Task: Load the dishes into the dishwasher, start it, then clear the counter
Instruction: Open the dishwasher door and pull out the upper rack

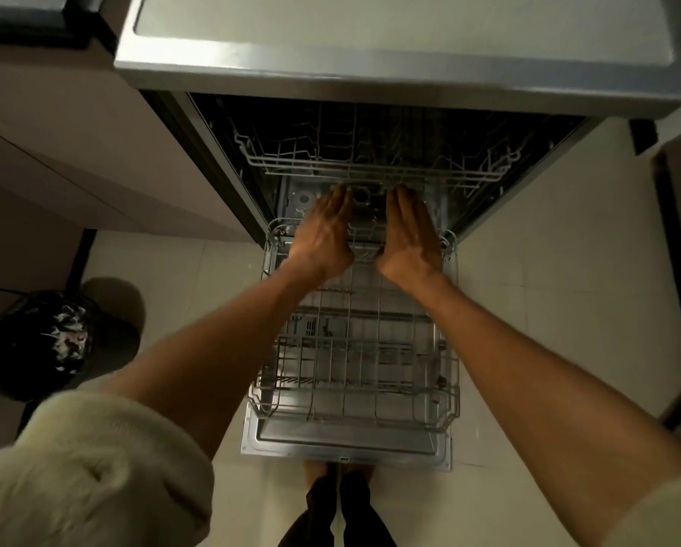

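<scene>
Both the left hand (323, 234) and right hand (407, 230) are reaching flat-fingered, fingertips touching the grey wire upper rack (370, 167); the pulled-out grey wire lower rack (354, 349) is sitting beneath them.

A black-lined trash bin (40, 343) full of scraps stands on the pale tiled floor (528, 309) to my left, beside brown cabinet fronts (74, 159).

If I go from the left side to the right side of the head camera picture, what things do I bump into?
Trash bin → left hand → right hand, both reaching to the upper rack over the pulled-out lower rack.
</scene>
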The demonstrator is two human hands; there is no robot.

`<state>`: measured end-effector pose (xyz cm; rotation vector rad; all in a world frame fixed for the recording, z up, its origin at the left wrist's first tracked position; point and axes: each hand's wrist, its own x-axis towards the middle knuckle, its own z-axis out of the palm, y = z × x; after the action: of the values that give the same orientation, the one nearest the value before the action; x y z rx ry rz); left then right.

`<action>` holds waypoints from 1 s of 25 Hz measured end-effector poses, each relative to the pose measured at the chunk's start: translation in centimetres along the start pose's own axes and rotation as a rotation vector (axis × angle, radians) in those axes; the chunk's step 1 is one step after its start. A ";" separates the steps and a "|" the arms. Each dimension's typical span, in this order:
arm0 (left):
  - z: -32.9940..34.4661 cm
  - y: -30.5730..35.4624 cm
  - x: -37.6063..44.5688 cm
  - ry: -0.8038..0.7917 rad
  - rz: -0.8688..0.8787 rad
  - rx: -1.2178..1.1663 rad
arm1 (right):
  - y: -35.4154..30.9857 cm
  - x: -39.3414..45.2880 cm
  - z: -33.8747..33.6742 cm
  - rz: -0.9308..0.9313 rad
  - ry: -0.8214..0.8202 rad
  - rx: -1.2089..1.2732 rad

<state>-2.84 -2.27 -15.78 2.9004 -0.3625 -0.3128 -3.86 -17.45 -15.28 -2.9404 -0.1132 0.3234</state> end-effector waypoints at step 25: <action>-2.3 -0.8 -0.7 -0.125 -0.102 -0.093 | 2.6 2.2 -2.7 0.085 -0.194 0.105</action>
<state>-2.74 -0.91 -13.67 2.8201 -0.2136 -0.5149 -1.01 -20.24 -13.65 -2.8092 0.0024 0.6079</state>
